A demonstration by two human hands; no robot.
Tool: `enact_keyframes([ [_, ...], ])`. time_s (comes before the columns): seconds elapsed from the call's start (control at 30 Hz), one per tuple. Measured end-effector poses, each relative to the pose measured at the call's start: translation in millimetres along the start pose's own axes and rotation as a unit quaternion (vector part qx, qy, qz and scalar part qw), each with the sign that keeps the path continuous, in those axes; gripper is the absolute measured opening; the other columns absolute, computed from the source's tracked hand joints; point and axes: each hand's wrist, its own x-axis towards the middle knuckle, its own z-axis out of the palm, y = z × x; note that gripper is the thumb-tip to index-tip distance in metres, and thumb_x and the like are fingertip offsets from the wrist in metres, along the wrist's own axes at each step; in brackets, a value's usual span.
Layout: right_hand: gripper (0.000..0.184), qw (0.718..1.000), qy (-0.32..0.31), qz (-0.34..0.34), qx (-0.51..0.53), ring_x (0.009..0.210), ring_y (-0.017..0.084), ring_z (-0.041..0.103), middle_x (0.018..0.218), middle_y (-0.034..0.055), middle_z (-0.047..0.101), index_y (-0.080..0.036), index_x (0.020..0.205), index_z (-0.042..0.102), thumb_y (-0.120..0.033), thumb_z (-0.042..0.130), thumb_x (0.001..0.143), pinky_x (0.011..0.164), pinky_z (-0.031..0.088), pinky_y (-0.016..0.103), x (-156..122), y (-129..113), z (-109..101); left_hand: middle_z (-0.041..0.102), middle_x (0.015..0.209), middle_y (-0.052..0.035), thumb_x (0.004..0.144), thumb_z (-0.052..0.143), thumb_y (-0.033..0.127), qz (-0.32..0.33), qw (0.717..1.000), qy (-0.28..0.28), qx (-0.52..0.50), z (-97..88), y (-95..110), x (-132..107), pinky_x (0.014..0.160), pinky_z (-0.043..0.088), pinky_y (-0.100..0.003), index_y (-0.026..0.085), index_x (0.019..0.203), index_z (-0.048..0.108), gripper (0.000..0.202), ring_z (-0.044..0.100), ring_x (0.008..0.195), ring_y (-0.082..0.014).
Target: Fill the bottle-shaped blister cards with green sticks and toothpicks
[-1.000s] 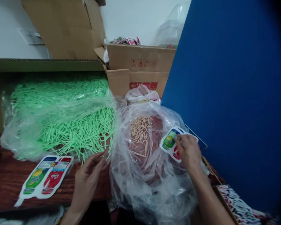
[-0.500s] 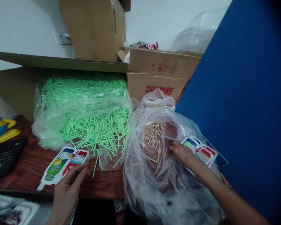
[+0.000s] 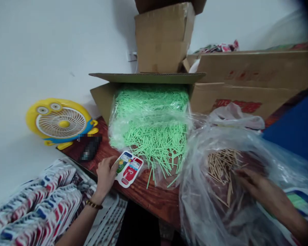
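Note:
My left hand [image 3: 106,174] is at the left edge of a flat, bottle-shaped printed packet [image 3: 130,172], its fingers closed on that edge. The packet lies on the dark wooden table in front of the green sticks [image 3: 156,136]. My right hand [image 3: 254,181] reaches into an open clear plastic bag [image 3: 202,205], fingertips at the right side of a pile of thin brown sticks [image 3: 220,164]. Motion blurs these fingers, so whether they hold a stick is unclear. Under my right forearm lies another printed packet [image 3: 300,201], partly hidden.
Green sticks spill from a clear bag inside an open cardboard box [image 3: 100,99]. A yellow and blue fan [image 3: 64,123] and a dark, pixelated object [image 3: 91,148] stand left. Rows of stacked printed packets [image 3: 41,212] fill the lower left. A wide carton [image 3: 256,71] stands behind the bag.
The view has swung left, bringing the fan and stacked packets into sight. My left hand has gone from the packet's right side to its left edge. My right hand has moved to the brown sticks.

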Motion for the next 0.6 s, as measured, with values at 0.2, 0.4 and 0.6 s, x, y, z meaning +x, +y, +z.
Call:
enact_keyframes([
  [0.2, 0.024, 0.995, -0.052, -0.077, -0.024, 0.085, 0.024, 0.067, 0.108, 0.0116, 0.067, -0.029, 0.103, 0.061, -0.038, 0.048, 0.086, 0.072, 0.049, 0.037, 24.3, -85.9, 8.8, 0.067, 0.096, -0.0083, 0.077, 0.06, 0.045, -0.012, 0.997, -0.068, 0.028, 9.7, -4.4, 32.5, 0.077, 0.04, -0.039, 0.021, 0.087, 0.064, 0.026, 0.057, 0.095, -0.0313],
  [0.4, 0.023, 0.971, -0.121, -0.202, 0.034, 0.085, 0.018, 0.064, 0.102, 0.0046, 0.066, -0.025, 0.105, 0.06, -0.027, 0.039, 0.093, 0.075, 0.048, 0.029, 32.1, -200.4, 29.8, 0.064, 0.079, -0.0027, 0.073, 0.062, 0.041, -0.033, 0.992, -0.12, -0.025, 14.4, -14.1, 48.6, 0.064, 0.042, -0.029, 0.02, 0.082, 0.056, 0.023, 0.062, 0.075, -0.0224],
  [0.6, 0.021, 0.951, -0.2, -0.223, -0.078, 0.088, 0.018, 0.06, 0.093, 0.0048, 0.063, -0.021, 0.097, 0.063, -0.023, 0.042, 0.093, 0.076, 0.041, 0.027, 67.0, -248.6, 80.0, 0.061, 0.061, 0.0025, 0.067, 0.066, 0.043, -0.059, 0.98, -0.164, -0.1, 9.0, -25.0, 64.6, 0.052, 0.039, -0.026, 0.019, 0.072, 0.057, 0.026, 0.059, 0.057, -0.0184],
])
